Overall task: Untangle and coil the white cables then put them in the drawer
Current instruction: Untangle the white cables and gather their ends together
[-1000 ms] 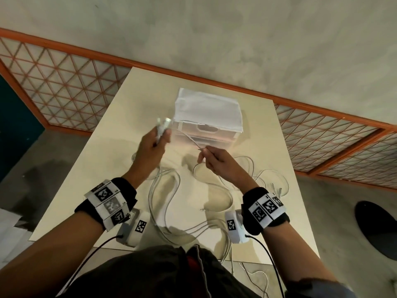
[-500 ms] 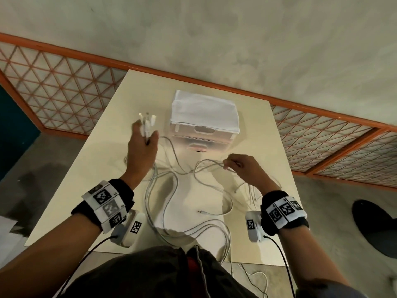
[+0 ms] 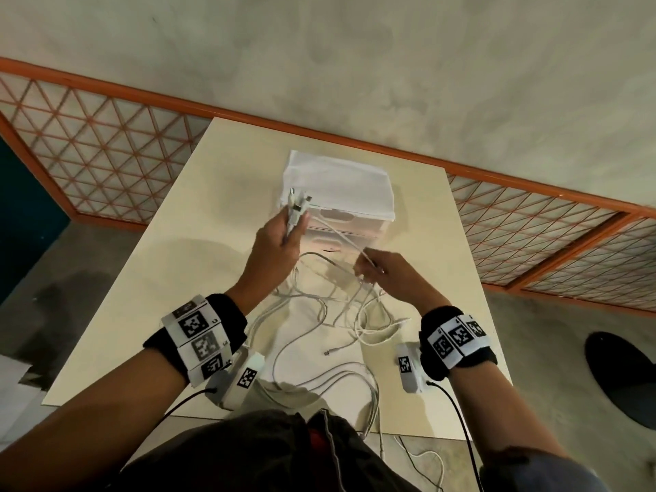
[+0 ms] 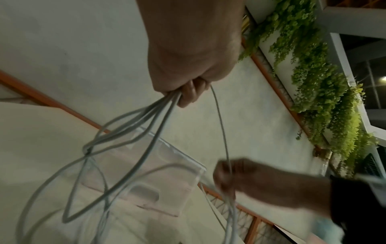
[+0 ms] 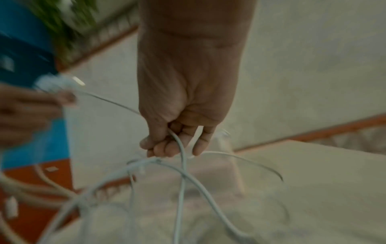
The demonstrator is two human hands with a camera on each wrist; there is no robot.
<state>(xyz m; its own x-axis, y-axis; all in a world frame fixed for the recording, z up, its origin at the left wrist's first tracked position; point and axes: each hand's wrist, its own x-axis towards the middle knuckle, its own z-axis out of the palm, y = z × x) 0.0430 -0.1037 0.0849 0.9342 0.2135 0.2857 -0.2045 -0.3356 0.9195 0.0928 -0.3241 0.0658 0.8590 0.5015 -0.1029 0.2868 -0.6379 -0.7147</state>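
On wristbands [image 3: 198, 335]: square black-white codes, no readable text

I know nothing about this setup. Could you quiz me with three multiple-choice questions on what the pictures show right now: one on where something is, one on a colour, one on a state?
1. Where does the drawer unit stand?
A. at the far middle of the table
B. on the floor
C. at the table's near edge

2. What colour are the cables?
A. black
B. white
C. red

3. What is the left hand doing?
A. resting flat on the table
B. hanging idle with nothing in it
C. gripping a bundle of cable ends, plugs sticking up

Answers:
1 A: the head view shows the unit past both hands, away from the person.
2 B: every tangled strand on the table is white.
3 C: the fingers are curled round several strands, while the right hand pinches one strand that runs up to the bundle.
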